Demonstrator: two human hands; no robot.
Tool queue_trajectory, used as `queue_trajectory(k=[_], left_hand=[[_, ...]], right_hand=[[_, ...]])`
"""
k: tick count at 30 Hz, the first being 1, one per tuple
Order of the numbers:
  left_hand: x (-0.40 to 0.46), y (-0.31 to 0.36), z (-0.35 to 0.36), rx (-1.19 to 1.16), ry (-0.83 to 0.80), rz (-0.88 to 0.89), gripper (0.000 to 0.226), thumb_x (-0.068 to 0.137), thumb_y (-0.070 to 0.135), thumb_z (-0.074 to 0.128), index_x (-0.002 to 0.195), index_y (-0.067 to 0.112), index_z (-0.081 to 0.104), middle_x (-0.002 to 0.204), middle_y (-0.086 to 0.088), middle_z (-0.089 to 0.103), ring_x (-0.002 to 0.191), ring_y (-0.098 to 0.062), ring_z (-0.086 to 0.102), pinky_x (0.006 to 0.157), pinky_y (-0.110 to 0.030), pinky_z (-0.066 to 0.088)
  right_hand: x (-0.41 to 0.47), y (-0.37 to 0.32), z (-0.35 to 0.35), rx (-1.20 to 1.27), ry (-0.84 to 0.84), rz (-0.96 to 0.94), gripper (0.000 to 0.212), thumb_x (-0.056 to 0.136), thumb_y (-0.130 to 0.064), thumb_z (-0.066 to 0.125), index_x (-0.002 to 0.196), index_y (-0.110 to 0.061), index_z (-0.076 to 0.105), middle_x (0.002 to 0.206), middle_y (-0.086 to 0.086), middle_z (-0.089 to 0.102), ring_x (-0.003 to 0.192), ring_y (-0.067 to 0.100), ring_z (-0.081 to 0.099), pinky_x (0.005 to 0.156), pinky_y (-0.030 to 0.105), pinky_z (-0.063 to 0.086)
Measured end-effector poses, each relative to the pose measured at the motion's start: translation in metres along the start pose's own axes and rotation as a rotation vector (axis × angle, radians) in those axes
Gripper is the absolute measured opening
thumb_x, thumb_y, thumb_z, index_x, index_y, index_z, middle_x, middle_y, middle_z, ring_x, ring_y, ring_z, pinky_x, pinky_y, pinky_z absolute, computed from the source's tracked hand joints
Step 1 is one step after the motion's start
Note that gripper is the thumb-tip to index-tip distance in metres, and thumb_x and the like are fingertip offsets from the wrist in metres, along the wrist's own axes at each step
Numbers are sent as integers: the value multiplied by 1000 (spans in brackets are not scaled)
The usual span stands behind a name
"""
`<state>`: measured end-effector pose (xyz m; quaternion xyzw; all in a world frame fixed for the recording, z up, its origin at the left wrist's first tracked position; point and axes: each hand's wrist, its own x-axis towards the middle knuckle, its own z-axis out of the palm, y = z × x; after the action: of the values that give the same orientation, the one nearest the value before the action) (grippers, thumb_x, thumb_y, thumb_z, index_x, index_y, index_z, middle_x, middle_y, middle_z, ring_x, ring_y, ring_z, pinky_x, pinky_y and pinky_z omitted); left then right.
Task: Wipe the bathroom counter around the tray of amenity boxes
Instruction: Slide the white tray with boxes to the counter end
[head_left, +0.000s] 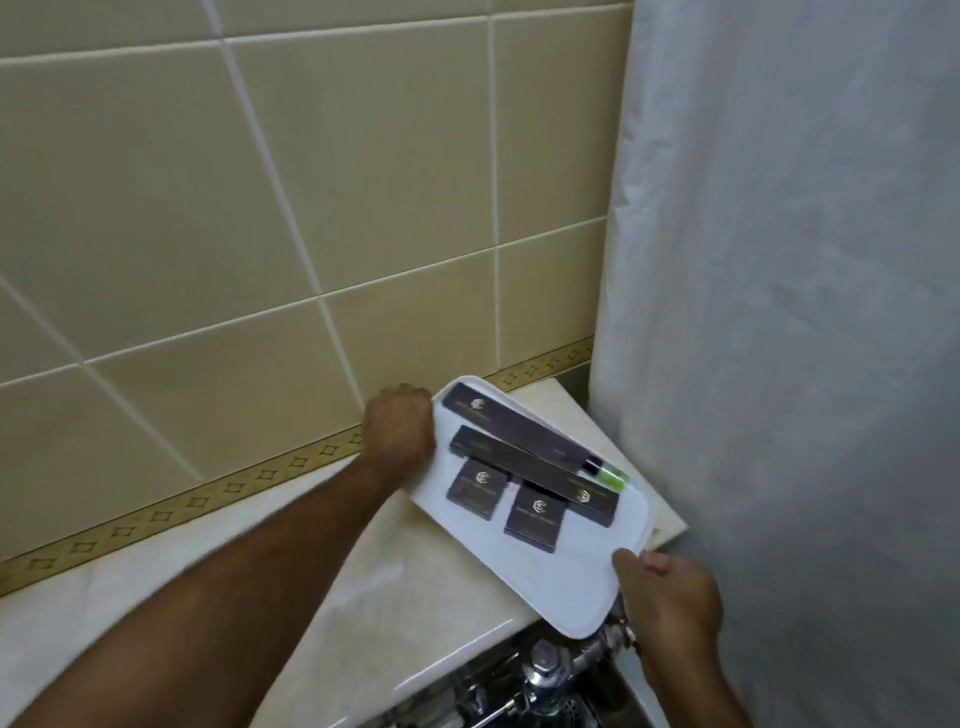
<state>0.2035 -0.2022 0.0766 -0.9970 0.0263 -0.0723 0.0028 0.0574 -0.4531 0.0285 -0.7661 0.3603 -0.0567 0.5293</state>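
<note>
A white tray (566, 577) lies at an angle on the cream counter (395, 566), its near corner sticking out past the counter's front edge. On it lie two long dark amenity boxes (524, 434) and two small square ones (478, 488), plus a green-tipped item (613, 475). My left hand (400, 428) grips the tray's far left edge, fingers curled under it. My right hand (670, 597) holds the tray's near right corner, thumb on top. No cloth is visible in either hand.
Beige wall tiles with a gold patterned border (171, 512) run behind the counter. A white shower curtain (779, 312) hangs close on the right. Chrome tap fittings (540, 670) sit below the counter's front edge.
</note>
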Motion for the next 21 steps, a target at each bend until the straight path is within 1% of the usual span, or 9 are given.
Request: queue_trajectory(k=[2,5,10,13,15,17,19,20,21], left_hand=[[29,36,8,59,-6,73,24,81,5,49,97,6,67,100,-16,68,92,-36,64,74,-39,49],[61,73,24,109,-16,140,28,86,3,47,104,4,68,104,-15,68,96,-34,64,77,-41,52],[83,97,53,155,-34,179,26,87,3,50,107,2,67,108,-17,68,99,-34,62,83,-41,51],[85,96,64,191,-74,269,26,89,1,46,106,-2,66,107,-20,67,98,-36,62,81,-44,51],[86,94,69,182,-80,299,24,89,0,47,103,-3,67,106,-21,67,97,-38,63,76,-45,53],[85,89,70,169,-75,306,24,89,1,47,100,-3,68,105,-21,68,95,-40,65,71,-43,52],[78,87,66,153,-68,301,25,89,3,46,99,-2,68,104,-21,69,94,-39,66,68,-40,48],[69,82,63,136,-60,282,25,88,4,45,98,-2,68,103,-21,68,93,-39,65,68,-40,47],[57,78,58,98,-59,251,25,87,4,45,97,-2,67,102,-22,68,93,-40,65,69,-40,48]], right_hand=[[10,15,-3,145,10,137,13,71,-15,74,60,-10,69,41,4,64,33,18,60,40,24,46],[22,29,4,287,14,267,10,72,-10,76,74,-3,69,63,18,71,41,22,66,40,24,51],[38,34,19,402,14,423,12,73,-1,76,74,-2,64,81,22,71,64,33,70,62,38,58],[42,39,23,451,-7,436,11,75,2,75,80,4,65,82,26,70,65,32,69,63,39,57],[44,40,25,475,-18,425,20,76,3,74,92,11,64,83,27,69,63,31,67,51,32,57],[43,37,25,493,-37,419,23,78,3,73,96,13,63,85,29,68,61,30,66,41,27,56],[45,35,19,540,-47,451,25,81,3,71,100,14,62,82,28,68,60,29,65,51,28,58],[46,32,15,555,-81,450,26,84,2,69,104,16,61,74,20,70,57,22,65,57,25,57],[43,23,10,587,-154,480,27,89,-4,64,108,16,60,59,2,70,50,9,63,60,16,54]])
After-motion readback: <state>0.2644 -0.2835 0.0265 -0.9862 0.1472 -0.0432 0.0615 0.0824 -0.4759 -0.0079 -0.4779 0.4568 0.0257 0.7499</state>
